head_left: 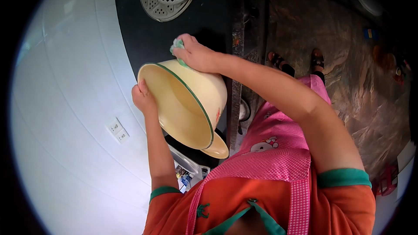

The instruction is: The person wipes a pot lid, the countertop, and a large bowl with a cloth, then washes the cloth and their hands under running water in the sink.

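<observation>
A large cream enamel basin (183, 104) with a dark green rim is tipped on its side over the dark counter, its hollow facing left. My left hand (143, 96) grips the rim, thumb inside the bowl and the other fingers mostly hidden. My right hand (193, 54) is closed on a crumpled green-and-white cloth (177, 48), resting against the basin's outer wall. Red markings show on that outer side. Below the basin, the edge of another cream enamel piece (217, 147) sticks out; most of it is hidden.
Perforated steamer racks (167, 0) lie at the far end of the dark counter (143, 39). The white wall (74, 104) with outlets (118, 130) borders the left. A metal pot (244, 109) sits below the counter edge. Brown stone floor (348, 82) lies right.
</observation>
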Available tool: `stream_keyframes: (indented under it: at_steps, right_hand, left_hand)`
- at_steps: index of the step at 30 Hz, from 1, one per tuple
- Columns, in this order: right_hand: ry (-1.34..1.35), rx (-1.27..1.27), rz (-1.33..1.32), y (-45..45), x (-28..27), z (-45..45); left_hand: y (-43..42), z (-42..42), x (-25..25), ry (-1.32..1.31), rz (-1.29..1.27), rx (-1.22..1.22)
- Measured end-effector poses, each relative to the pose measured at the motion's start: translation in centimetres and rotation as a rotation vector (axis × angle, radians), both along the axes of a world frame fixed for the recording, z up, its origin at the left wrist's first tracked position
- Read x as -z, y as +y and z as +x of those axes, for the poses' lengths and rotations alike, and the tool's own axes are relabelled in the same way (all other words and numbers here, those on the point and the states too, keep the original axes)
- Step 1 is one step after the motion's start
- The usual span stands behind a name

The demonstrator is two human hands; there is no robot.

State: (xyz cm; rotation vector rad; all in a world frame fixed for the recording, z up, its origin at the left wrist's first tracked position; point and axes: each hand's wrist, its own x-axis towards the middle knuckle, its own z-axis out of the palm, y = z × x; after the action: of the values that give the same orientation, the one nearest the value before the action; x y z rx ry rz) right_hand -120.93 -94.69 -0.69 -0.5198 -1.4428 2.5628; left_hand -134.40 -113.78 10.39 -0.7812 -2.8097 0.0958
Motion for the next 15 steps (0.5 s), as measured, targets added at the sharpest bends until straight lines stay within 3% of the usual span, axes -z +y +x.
stream_keyframes:
  at_steps: [3, 9, 15]
  right_hand:
    - [0.263, 0.155, 0.148, -1.3, 1.6, 5.1]
    - [0.272, 0.311, 0.201, -6.0, 1.8, 14.7]
    - [0.375, 0.452, 0.383, -2.7, 0.6, 10.0]
  left_hand:
    - [0.5, 0.4, -0.1, -0.016, 0.010, -0.003]
    - [0.3, 0.2, 0.1, -0.004, 0.007, 0.013]
    - [0.7, 1.3, 0.0, -0.008, 0.007, -0.061]
